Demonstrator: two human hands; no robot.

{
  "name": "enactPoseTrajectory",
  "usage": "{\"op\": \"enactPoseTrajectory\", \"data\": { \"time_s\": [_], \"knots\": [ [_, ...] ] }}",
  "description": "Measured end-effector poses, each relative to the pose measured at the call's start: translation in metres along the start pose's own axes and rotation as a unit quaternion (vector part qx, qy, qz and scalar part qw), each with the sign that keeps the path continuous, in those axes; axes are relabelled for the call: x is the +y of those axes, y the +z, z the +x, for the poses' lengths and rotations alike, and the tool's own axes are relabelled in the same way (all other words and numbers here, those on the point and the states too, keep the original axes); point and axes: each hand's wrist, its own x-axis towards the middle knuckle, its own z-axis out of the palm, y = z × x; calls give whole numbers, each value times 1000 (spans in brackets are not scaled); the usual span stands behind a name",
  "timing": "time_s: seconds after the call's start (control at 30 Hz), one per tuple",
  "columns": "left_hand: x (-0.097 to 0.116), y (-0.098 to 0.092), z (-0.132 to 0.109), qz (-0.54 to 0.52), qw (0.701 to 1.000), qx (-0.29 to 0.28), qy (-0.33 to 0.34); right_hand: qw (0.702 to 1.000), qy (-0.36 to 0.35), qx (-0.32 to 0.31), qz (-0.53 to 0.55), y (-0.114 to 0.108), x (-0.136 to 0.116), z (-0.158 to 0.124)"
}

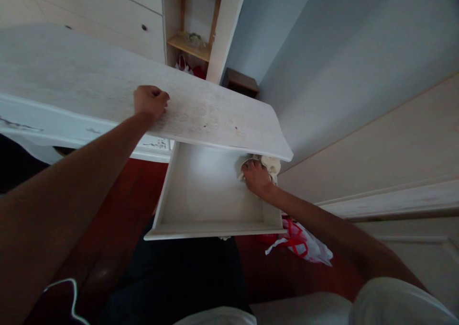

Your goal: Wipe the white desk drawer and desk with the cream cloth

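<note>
My right hand [256, 176] reaches inside the pulled-out white drawer [208, 188] at its right back corner. Its fingers are closed around a cream cloth [244, 173], and part of it is hidden beneath them. A cream, bunched-up piece [271, 165] lies just beyond, under the edge of the tabletop; I cannot tell if it belongs to the same cloth. My left hand [150, 101] rests on the worn white tabletop [201, 109] with its fingers curled in, and nothing shows in them.
A white and red plastic bag [304, 243] lies on the dark red floor [122, 196] right of the drawer. Behind the table stands a white cabinet [125, 14] with an open door [229, 28]. A grey-blue wall [340, 66] runs along the right. A white cord [74, 291] is at lower left.
</note>
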Motion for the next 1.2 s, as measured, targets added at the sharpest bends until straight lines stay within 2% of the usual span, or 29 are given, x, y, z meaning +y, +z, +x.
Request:
{"op": "enactPoseTrajectory", "data": {
  "time_s": [0.13,0.33,0.47,0.57,0.7,0.77,0.93,1.07,1.13,1.2],
  "knots": [
    [0,-1,-1,-6,1000,2,0,999,3,-55,2,-10,-14,-13],
    [-6,1,2,-13,1000,11,12,991,-71,-116,15,-17,-11,-40],
    [-10,3,8,-25,1000,18,0,995,-70,-64,-9,-19,-2,-65],
    [-8,1,9,-20,1000,15,-13,999,-38,-27,-18,-6,7,-75],
    [-3,-5,5,-30,999,7,-15,999,-21,-38,5,19,12,-77],
    [-2,-7,2,-29,999,8,-15,999,-16,-44,20,23,11,-74],
    [-3,-8,2,-33,999,11,-16,997,25,-51,58,4,11,-69],
    [4,-11,-2,-31,999,8,-20,996,30,-40,77,-11,20,-70],
    [7,-12,-4,-24,999,8,-24,996,15,-16,85,-12,30,-68],
    [8,-12,-5,-22,999,9,-27,995,-2,34,93,-10,44,-62]
  ]
}}
